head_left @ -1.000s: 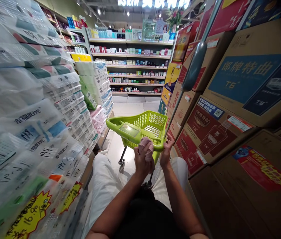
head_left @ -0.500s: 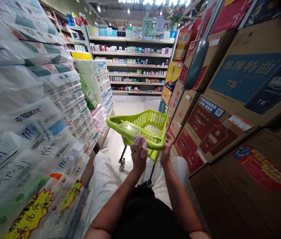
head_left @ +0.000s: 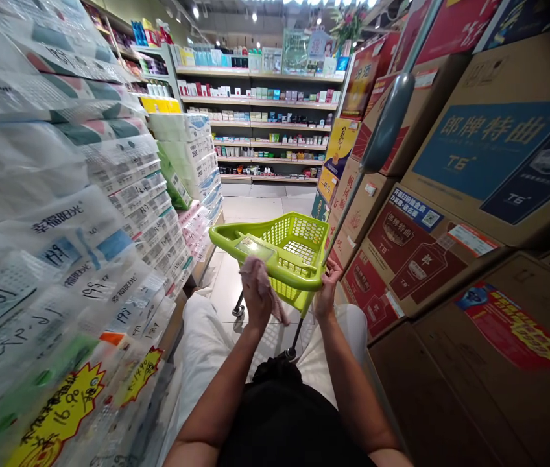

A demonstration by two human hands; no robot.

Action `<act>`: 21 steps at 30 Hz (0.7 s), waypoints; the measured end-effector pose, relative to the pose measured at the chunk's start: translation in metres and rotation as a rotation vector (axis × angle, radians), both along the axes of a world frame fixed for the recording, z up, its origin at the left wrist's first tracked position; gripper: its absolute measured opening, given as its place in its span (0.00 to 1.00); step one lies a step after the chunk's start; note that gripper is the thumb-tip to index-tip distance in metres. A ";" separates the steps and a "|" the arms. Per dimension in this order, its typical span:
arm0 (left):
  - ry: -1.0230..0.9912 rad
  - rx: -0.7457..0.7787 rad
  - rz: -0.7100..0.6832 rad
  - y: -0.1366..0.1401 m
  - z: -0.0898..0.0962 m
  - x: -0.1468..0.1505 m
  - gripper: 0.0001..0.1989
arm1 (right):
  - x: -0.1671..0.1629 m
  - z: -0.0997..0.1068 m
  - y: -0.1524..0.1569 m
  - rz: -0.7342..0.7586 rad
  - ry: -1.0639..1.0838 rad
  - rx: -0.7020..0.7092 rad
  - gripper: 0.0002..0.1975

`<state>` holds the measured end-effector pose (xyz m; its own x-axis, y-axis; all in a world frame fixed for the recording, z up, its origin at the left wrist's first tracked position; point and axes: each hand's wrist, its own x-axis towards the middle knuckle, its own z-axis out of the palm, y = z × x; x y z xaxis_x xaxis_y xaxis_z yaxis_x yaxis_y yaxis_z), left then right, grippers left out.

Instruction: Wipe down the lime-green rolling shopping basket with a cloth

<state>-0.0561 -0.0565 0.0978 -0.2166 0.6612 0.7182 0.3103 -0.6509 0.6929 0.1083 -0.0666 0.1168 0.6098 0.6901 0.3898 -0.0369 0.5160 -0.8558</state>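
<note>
A green cart (head_left: pixel 270 226) is seen in the middle of the frame. A pink cloth (head_left: pixel 254 267) is bunched up in the left hand (head_left: pixel 256 303), just left of the middle and a bit low. The cloth seems to be set against the near bar (head_left: pixel 299 281) of the cart. The left grip is wrapped around the cloth. The right end of the bar seems to be held in the right grip, with the right hand (head_left: pixel 327 290) curled at the corner. A thin pole (head_left: pixel 347 217) is seen there too, slanting to the upper right; whether it is touched cannot be told. Wiping of the bar seems to be the step in hand. For the next move, the cloth needs to be pressed snugly on the bar and slid along, and the cart should be held steady.
</note>
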 end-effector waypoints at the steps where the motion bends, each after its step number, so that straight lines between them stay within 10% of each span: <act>1: -0.026 -0.013 0.021 0.001 0.006 -0.004 0.26 | 0.000 0.002 -0.002 -0.015 -0.028 -0.006 0.23; 10: -0.348 -0.284 0.034 0.007 0.023 -0.019 0.27 | -0.015 0.017 -0.037 -0.299 -0.748 0.004 0.11; 17: -0.648 -0.016 0.338 0.047 0.072 -0.038 0.29 | -0.016 0.018 -0.030 -0.267 -0.716 0.036 0.12; 21: -0.571 -0.017 0.173 0.052 0.087 -0.027 0.26 | -0.014 0.016 -0.030 -0.264 -0.722 0.046 0.11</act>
<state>-0.0833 -0.0047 0.1843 -0.6711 0.5924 0.4459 -0.0143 -0.6116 0.7910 0.0939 -0.0962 0.1332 0.3356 0.5307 0.7783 0.6519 0.4656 -0.5986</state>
